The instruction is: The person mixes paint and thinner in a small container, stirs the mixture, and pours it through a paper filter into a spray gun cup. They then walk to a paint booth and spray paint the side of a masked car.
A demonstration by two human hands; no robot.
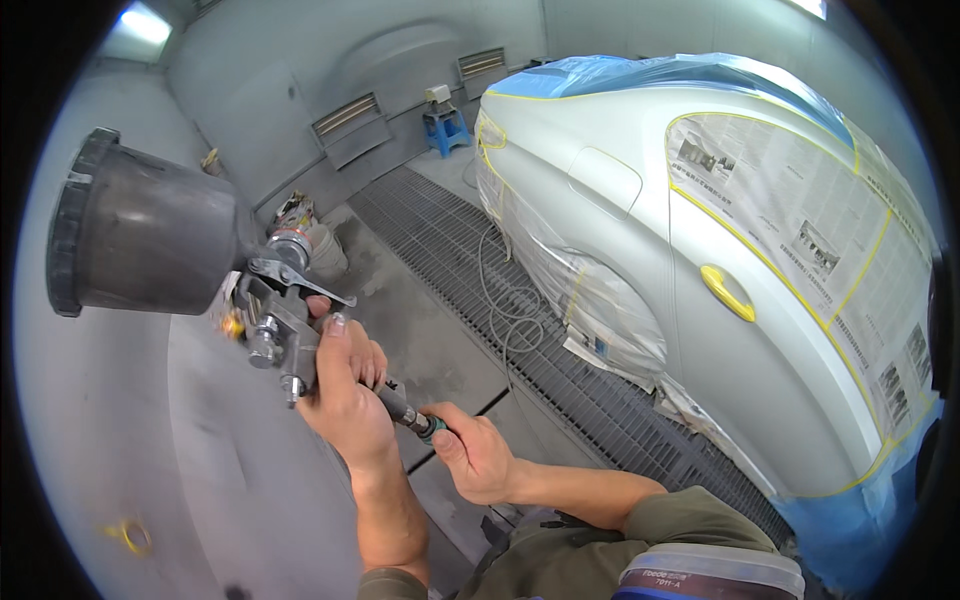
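Observation:
My left hand is wrapped round the handle of a metal paint spray gun, its trigger lever on the upper side. A large dark cup with a ribbed black lid is mounted on the gun and lies tilted to the left. Below the handle, the fingers of my right hand close on a greenish-ringed air hose coupling at the handle's lower end. Whether the coupling is fully joined cannot be made out. To the right stands a pale silver car body, apart from both hands.
Newspaper and yellow tape mask the car's windows; blue film covers its top. Clear film wraps the wheel area. A hose coils on the floor grating. A blue stool and white bucket stand beyond.

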